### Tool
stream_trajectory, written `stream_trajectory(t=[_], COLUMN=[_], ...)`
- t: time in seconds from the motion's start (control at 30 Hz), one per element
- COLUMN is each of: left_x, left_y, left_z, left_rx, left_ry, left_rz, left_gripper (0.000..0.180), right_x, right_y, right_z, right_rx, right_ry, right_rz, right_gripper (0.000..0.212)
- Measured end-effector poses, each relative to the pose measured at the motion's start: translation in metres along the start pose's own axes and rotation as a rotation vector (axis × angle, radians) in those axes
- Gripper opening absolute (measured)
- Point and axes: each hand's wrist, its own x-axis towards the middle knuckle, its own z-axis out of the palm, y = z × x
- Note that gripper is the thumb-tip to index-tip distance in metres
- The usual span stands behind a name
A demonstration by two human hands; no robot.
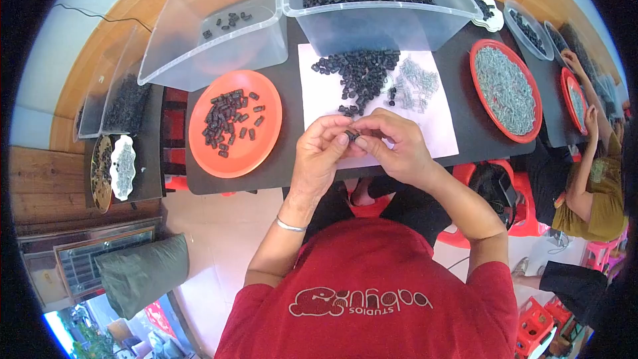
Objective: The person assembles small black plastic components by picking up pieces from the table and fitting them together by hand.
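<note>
My left hand point(320, 150) and my right hand point(400, 149) meet over the near edge of a white sheet point(440, 134). Between both sets of fingertips is a small black plastic piece point(351, 135), pinched from either side; the fingers cover much of it. Just beyond my hands a heap of loose black plastic pieces point(364, 73) lies on the sheet. Beside it, to the right, small see-through or silvery pieces point(416, 84) are scattered, too small to name. On the left an orange plate point(260, 153) carries several black pieces like the one I hold.
Behind the sheet stands a see-through bin point(385, 26) full of black pieces; another bin point(199, 66) at left holds a few. A red plate point(480, 96) heaped with silvery pieces sits right. Another person's arms point(588, 159) reach to a farther table. Red stools point(528, 209) stand nearby.
</note>
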Motion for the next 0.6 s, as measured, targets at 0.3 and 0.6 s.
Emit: stream_trajectory(t=[0.3,0.6], left_x=[0.0013,0.0025], left_y=[0.0017,-0.0011], left_z=[0.0054,0.0005], left_rx=[-0.04,-0.09], left_ry=[0.117,0.077], left_rz=[0.043,0.011], left_gripper=[0.014,0.016], right_x=[0.001,0.002], right_y=[-0.0017,-0.0027], right_z=[0.0102,0.0074], right_rx=[-0.15,-0.134], right_ry=[0.206,0.18], right_rz=[-0.118,-0.128], right_gripper=[0.012,0.011])
